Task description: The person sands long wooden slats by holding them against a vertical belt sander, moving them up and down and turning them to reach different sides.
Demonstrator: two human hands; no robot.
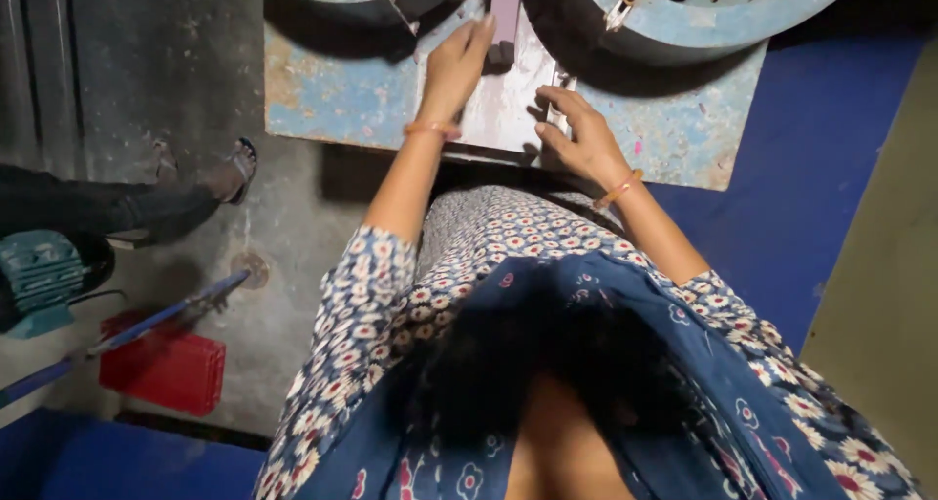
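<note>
My left hand (455, 70) lies flat, fingers together, on a pale pink strip (506, 99) that runs over a worn blue metal machine table (332, 89). The fingertips reach a dark block at the strip's far end. My right hand (576, 133) rests at the strip's right edge, fingers curled on a small metal piece (559, 109). Both wrists wear thin orange bangles. Two big round blue housings (684, 21) stand at the back of the table.
Another person's sandalled foot (230, 173) and dark trouser leg lie on the grey floor at left. A teal motor (39, 280), a blue rod (147, 329) and a red crate (166, 368) sit lower left. A blue panel (831, 168) rises at right.
</note>
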